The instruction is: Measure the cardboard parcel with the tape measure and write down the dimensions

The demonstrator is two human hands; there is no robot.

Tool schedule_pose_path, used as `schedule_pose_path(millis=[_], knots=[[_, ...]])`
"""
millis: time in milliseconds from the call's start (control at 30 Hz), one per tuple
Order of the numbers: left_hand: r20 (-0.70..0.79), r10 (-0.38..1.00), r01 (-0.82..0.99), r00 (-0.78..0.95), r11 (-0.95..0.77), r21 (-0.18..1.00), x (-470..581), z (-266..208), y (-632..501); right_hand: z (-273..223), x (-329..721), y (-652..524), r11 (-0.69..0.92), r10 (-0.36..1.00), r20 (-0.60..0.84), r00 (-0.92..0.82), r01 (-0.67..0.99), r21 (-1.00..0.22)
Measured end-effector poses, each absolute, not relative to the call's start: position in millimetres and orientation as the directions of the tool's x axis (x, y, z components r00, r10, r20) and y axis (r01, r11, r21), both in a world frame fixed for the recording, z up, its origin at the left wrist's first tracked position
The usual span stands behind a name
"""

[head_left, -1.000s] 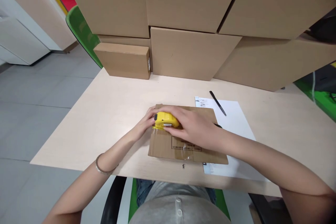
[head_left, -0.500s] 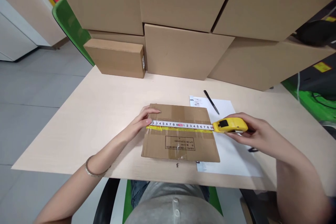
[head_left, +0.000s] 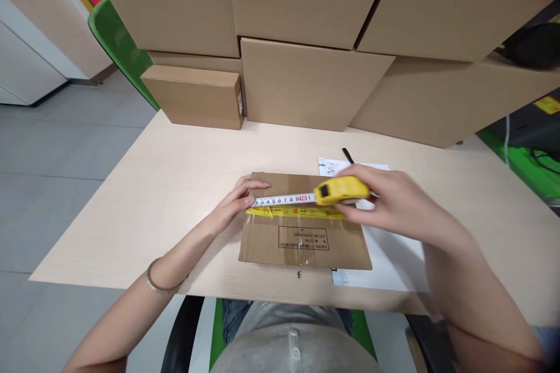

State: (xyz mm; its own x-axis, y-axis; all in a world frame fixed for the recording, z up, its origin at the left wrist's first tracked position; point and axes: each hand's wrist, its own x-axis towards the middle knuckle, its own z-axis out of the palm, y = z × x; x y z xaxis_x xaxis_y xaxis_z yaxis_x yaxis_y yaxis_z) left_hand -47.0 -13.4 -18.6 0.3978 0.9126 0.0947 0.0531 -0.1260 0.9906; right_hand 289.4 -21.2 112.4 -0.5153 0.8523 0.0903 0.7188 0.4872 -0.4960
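A flat brown cardboard box point(head_left: 262, 247) lies on the table, with yellow printed tape across its top and a boxed stamp of text. My left hand point(head_left: 230, 207) is at the box's left edge; its thumb pins the end of the white blade point(head_left: 284, 200), and its fingers rest on the box. In my right hand point(head_left: 387, 204) is the yellow tape measure point(head_left: 343, 189), gripped between thumb and fingers above the box's right half. The blade runs between both hands, slightly above the yellow tape.
A printed white sheet point(head_left: 396, 268) lies partly under the box, with a black pen point(head_left: 347, 155) at its far edge, partly hidden by my right hand. A smaller carton point(head_left: 192, 99) and several large cardboard boxes point(head_left: 306, 84) stand along the back of the table point(head_left: 131, 198).
My right hand has moved left with the tape measure, from beyond the box's right edge to over the box. The exposed blade is shorter. My left hand stays at the left edge.
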Motion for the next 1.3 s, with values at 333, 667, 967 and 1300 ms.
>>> schedule_pose_path(millis=[333,667,967,1300], knots=[[0.205,0.865,0.091,0.459,-0.275,0.957,-48,-7,-13,121,205,12,0.809,0.527,0.221,-0.821,0.404,-0.428],[0.277,0.586,0.414,0.762,-0.769,0.488,14,84,-90,127,297,-44,0.646,0.454,-0.029,-0.891,0.351,-0.677],[0.258,0.445,0.357,0.858,-0.876,0.324,24,58,-93,131,291,-6,0.638,0.457,-0.042,-0.889,0.360,-0.680],[0.219,0.422,0.390,0.880,-0.904,0.174,28,60,-96,128,289,102,0.490,0.556,-0.147,-0.818,0.465,-0.737]])
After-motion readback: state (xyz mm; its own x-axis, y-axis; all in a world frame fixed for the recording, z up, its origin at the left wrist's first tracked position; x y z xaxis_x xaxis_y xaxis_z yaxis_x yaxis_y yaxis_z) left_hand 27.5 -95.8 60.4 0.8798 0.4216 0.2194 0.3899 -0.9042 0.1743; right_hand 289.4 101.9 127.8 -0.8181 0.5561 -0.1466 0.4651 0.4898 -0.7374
